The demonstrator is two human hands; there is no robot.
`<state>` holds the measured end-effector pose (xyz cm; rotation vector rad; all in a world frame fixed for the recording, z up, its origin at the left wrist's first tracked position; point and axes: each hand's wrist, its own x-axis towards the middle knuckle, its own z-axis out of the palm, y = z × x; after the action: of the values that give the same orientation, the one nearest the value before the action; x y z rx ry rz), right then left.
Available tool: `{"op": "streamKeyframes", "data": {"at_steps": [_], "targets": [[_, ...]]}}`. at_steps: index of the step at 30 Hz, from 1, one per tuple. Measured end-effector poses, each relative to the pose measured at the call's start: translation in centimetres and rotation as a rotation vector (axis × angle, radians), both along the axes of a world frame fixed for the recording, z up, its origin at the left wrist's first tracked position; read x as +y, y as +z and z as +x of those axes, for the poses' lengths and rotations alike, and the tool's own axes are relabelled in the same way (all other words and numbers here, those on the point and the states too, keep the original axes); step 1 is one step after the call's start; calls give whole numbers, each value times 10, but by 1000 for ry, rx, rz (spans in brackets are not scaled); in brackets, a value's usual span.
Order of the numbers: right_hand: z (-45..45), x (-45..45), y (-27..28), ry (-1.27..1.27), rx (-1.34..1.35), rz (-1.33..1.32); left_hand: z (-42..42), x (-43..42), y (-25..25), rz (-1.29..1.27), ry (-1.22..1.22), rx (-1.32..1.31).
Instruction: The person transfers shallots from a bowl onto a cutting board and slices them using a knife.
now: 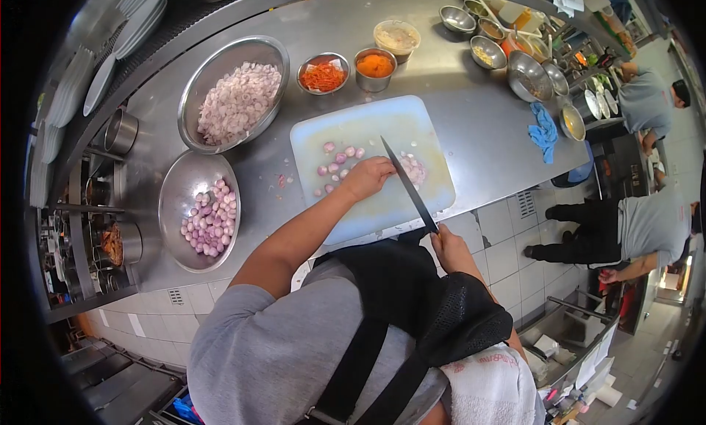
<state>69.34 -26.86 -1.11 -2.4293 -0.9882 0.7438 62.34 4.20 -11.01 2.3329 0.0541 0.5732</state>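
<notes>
My right hand point(450, 248) is wrapped round the handle of a long knife point(410, 186), whose blade points up and left across the white cutting board point(316, 138). My left hand point(370, 177) rests on the board beside the blade, fingers bent and pressed together; what they hold, if anything, is hidden. Several whole peeled shallots point(340, 158) lie left of and above my left hand. Sliced shallot point(414, 169) is piled just right of the blade.
Left of the board are a large steel bowl of sliced shallots point(239, 101) and a bowl of whole ones point(211, 223). Beyond it stand small containers of orange food point(374, 65). A blue cloth point(543, 133) lies right. Two people point(651, 230) are at far right.
</notes>
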Motion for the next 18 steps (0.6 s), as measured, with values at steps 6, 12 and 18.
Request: {"op": "streamKeyframes", "data": {"at_steps": [6,12,18], "targets": [[-5,-8,0,-25,39,-4,-2,-1,-3,-12,8,16],[-4,-10,-9,-19,37,-27,2,2,-3,-3,10,11],[-3,-5,-28,7,9,28,3,1,-5,-3,24,-5]]}}
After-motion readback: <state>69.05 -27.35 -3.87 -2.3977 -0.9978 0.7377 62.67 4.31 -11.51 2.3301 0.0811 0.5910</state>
